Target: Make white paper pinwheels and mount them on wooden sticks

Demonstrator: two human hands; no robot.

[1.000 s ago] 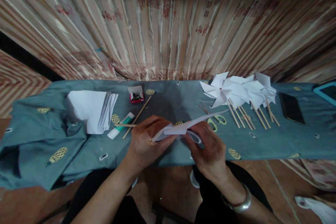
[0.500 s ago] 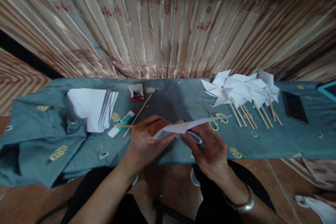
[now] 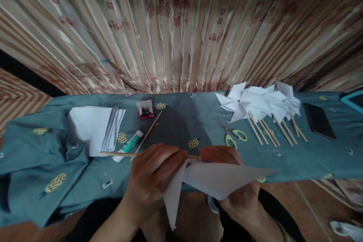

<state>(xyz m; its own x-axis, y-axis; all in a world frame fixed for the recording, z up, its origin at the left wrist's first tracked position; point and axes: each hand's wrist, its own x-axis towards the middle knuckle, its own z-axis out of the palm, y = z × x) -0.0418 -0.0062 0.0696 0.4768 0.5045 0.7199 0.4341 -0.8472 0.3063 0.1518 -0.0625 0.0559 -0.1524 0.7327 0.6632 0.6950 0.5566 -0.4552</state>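
And here's the table (image 3: 176, 121), teal pineapple-print cloth (image 3: 280, 164), busy at both ends
Over on the left, a stack of white paper (image 3: 91, 126), then a green-and-white tube (image 3: 131, 143), a loose wooden stick (image 3: 150, 129) just beside it, an open red box (image 3: 146, 112) beyond; across to the right, green-handled scissors (image 3: 228, 130), overlapping white pinwheels (image 3: 256, 100) on sticks (image 3: 256, 129), a dark phone (image 3: 319, 121), a blue-edged item (image 3: 353, 102)

- Widest gap: bare tablecloth (image 3: 181, 121) in the middle, beyond the hands, between the red box (image 3: 147, 116) on the left and the scissors (image 3: 241, 135) on the right.
- Left: the stick (image 3: 115, 154) jutting from the left hand (image 3: 154, 172) crosses above the glue tube (image 3: 129, 146), barring a low sweep.
- Right: pinwheels (image 3: 259, 102) block the far part; a strip runs open nearer than their sticks.
- Far: curtain (image 3: 184, 45) closes off the table.
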